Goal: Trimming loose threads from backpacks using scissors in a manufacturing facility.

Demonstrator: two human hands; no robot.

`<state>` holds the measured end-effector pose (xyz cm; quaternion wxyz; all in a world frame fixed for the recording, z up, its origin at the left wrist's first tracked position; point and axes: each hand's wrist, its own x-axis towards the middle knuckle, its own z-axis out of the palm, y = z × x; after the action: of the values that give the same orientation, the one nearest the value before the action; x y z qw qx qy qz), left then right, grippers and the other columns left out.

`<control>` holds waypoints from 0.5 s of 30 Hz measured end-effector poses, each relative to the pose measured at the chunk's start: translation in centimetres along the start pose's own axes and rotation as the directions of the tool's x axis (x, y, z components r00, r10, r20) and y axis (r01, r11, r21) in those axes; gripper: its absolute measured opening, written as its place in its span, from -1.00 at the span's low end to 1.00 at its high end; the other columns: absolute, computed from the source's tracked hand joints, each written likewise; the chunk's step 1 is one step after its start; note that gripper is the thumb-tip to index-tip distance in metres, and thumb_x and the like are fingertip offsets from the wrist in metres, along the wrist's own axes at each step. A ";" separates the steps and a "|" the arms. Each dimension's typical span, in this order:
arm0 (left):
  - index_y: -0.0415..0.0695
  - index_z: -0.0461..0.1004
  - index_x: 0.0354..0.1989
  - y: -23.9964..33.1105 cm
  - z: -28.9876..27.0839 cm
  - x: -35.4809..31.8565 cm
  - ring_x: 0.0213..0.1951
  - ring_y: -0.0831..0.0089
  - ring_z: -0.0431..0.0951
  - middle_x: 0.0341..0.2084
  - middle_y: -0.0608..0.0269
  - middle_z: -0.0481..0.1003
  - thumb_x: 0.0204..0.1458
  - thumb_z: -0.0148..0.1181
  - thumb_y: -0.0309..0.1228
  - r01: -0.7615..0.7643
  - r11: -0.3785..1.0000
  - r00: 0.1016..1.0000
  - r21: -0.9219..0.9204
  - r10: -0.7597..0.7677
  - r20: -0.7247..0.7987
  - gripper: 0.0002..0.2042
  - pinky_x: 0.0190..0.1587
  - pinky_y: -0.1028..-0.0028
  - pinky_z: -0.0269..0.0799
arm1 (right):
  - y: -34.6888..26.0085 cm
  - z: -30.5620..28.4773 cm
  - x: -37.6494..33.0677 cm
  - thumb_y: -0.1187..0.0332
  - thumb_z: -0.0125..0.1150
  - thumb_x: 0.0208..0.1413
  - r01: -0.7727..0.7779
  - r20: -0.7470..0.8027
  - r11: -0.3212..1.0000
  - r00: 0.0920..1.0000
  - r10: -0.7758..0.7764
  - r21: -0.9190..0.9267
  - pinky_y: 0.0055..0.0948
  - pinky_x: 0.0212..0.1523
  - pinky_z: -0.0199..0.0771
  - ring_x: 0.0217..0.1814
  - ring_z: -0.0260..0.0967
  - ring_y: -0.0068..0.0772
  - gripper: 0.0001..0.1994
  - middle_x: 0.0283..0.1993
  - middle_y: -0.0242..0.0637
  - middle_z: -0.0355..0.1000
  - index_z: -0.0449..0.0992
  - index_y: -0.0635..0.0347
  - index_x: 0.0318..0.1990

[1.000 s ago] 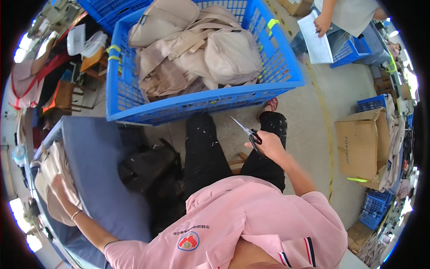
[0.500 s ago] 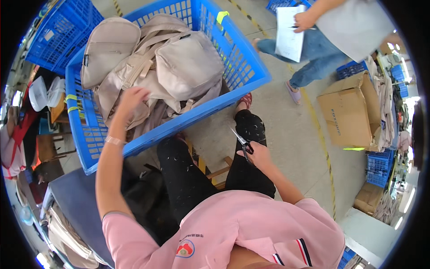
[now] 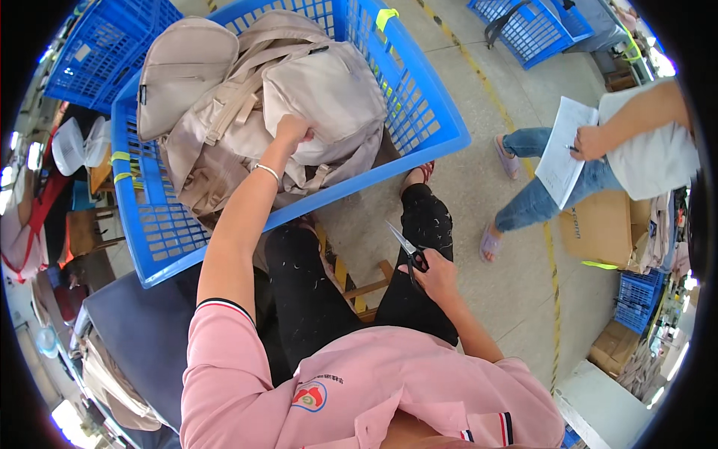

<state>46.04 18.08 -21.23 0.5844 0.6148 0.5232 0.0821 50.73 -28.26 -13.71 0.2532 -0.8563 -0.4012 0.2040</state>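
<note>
Inside a large blue plastic crate [image 3: 299,206] in front of me lie several beige fabric backpacks [image 3: 329,90], heaped together with straps and buckles showing. My left hand [image 3: 294,129] reaches over the crate's near edge to the front of the top backpack. Its fingers are curled against the fabric and seem to pinch it; the fingertips are partly hidden. Above my right thigh, my right hand [image 3: 437,273] holds a pair of scissors [image 3: 407,243] with black handles. Their blades point up and left, toward the crate, without touching it.
Another person [image 3: 591,142] walks at the right, holding paper sheets [image 3: 566,153] and a pen. Behind them stands a cardboard box [image 3: 594,228]. Stacked blue crates [image 3: 105,56] stand at far left, another blue crate [image 3: 531,34] at far right. A dark surface [image 3: 142,329] lies at my left.
My left hand has moved right, from the straps to the front of the top backpack. The scissors stay in my right hand. The other person has walked nearer along the right side.
</note>
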 end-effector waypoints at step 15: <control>-0.34 0.55 -0.18 6.9 -11.4 -33.8 -0.10 0.43 0.55 -0.21 0.12 0.57 0.13 0.15 -0.54 -0.557 0.538 0.830 -0.632 0.375 -0.412 -0.85 0.04 0.44 0.40 | -6.0 -3.5 1.6 0.12 0.17 0.29 -0.158 0.116 0.469 0.986 0.117 0.869 -0.55 -0.46 0.37 -0.48 0.42 -0.52 -0.67 -0.36 -0.24 0.50 0.46 0.27 -0.26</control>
<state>26.83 1.90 5.11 0.6717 0.4325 0.3241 0.5067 50.04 -24.64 -7.61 0.6285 -0.6329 -0.1761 0.4163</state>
